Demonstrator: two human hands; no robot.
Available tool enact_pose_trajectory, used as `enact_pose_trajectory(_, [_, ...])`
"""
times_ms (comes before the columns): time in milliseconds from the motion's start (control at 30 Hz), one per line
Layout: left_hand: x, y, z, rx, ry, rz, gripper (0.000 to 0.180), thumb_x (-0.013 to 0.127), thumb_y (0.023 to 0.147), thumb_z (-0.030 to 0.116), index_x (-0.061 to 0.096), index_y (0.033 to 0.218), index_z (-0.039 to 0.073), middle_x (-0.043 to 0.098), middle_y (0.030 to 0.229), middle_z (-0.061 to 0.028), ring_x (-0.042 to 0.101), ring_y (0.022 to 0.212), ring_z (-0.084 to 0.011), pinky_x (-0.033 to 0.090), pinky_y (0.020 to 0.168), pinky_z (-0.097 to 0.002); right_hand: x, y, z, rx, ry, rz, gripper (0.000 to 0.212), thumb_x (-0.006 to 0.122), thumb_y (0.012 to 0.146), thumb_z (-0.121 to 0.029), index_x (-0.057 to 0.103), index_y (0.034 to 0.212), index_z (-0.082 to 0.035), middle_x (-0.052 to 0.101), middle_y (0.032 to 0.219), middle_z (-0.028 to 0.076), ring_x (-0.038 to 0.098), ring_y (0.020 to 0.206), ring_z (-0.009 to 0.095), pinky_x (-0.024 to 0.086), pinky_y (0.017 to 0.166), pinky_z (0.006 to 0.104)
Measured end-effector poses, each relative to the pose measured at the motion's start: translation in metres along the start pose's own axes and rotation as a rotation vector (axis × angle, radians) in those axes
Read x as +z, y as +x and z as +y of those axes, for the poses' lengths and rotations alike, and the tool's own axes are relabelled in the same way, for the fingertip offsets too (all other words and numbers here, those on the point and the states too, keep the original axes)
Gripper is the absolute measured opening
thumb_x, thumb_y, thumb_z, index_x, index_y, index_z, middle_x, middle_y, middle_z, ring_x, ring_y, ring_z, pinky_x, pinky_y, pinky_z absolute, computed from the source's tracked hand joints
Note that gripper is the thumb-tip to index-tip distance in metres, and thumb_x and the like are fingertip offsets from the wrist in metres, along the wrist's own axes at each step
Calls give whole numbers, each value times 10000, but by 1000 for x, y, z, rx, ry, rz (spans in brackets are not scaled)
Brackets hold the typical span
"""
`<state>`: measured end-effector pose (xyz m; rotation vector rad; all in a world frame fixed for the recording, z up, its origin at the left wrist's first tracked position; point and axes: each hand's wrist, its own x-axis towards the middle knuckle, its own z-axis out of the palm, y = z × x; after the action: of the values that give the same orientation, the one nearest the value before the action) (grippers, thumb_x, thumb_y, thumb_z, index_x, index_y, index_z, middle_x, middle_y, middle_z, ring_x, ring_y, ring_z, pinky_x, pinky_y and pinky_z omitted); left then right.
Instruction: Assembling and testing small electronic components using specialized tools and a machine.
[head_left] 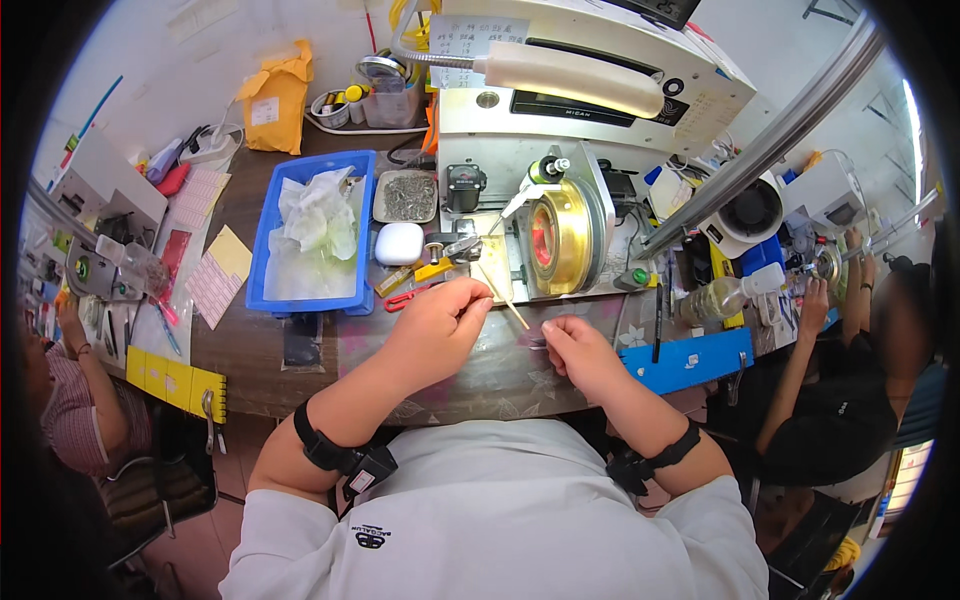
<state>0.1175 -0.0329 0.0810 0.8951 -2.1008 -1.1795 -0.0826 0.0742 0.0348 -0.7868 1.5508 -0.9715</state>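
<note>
My left hand (447,318) is closed in a pinch in front of the winding machine, its fingertips beside a thin wooden stick (513,309). What those fingers hold, if anything, is too small to make out. A short way to the right, my right hand (583,353) also pinches, and a tiny thin bit shows at its fingertips, too small to name. Behind the hands stands the machine's large spool of gold-coloured wire (560,237). Small metal fittings (461,248) sit just past my left hand, and red-handled pliers (407,298) lie left of it.
A blue tray (371,215) with crumpled white plastic stands at left, near a dish of small metal parts (405,196) and a white case (400,244). A lamp (575,80) hangs over the machine. A blue strip (687,361) edges the table at right. People work on both sides.
</note>
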Motion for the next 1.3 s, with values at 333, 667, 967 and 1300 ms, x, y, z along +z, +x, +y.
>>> enact_pose_trajectory(333, [0, -3, -3, -51, -9, -12, 157, 568, 904, 144, 608, 958, 3, 629, 794, -145, 608, 724, -269, 468, 662, -350, 21, 21, -2, 35, -192, -109, 380, 512, 948, -383, 583, 780, -50, 510, 639, -12, 438, 535, 92, 356, 493, 251])
enact_pose_trajectory(667, [3, 0, -13, -50, -42, -46, 140, 591, 907, 120, 614, 986, 6, 617, 821, -53, 564, 737, -131, 462, 679, -271, 30, 21, -13, -42, -320, 100, 386, 529, 927, -328, 609, 698, -27, 551, 602, 7, 503, 552, 95, 408, 531, 273])
enact_pose_trajectory(967, [8, 1, -29, -63, -62, -20, 156, 584, 905, 135, 613, 991, 8, 619, 822, -77, 578, 740, -169, 467, 688, -295, 28, -28, -19, -602, -486, 59, 238, 625, 844, -139, 568, 650, -13, 529, 589, 108, 502, 547, 258, 385, 515, 366])
enact_pose_trajectory(1300, [15, 2, -47, -22, -40, 80, 169, 585, 907, 154, 615, 979, 5, 622, 808, -96, 590, 747, -193, 467, 693, -308, 34, -25, -30, -717, -515, 67, 206, 643, 811, -83, 552, 637, -22, 514, 576, 99, 494, 519, 261, 383, 487, 360])
